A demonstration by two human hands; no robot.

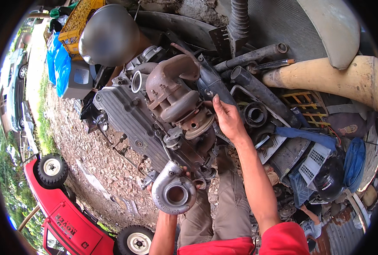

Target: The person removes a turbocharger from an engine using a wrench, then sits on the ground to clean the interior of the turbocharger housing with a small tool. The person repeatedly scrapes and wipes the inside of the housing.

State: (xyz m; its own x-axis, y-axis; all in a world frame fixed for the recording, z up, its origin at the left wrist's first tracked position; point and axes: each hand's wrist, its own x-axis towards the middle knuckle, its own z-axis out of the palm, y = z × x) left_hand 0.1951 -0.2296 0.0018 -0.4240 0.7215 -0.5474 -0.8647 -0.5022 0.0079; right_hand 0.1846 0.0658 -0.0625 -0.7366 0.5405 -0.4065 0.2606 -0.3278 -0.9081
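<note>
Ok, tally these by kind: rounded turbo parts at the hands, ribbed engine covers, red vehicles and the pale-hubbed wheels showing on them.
Turbo parts, silver housing and rusty brown assembly: 2
Ribbed engine cover: 1
Red vehicle: 1
Pale-hubbed wheels on it: 2
Total: 6

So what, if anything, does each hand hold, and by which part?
Left hand: silver housing, by its sides from behind. Right hand: at rusty turbocharger's side; grip unclear.
</note>
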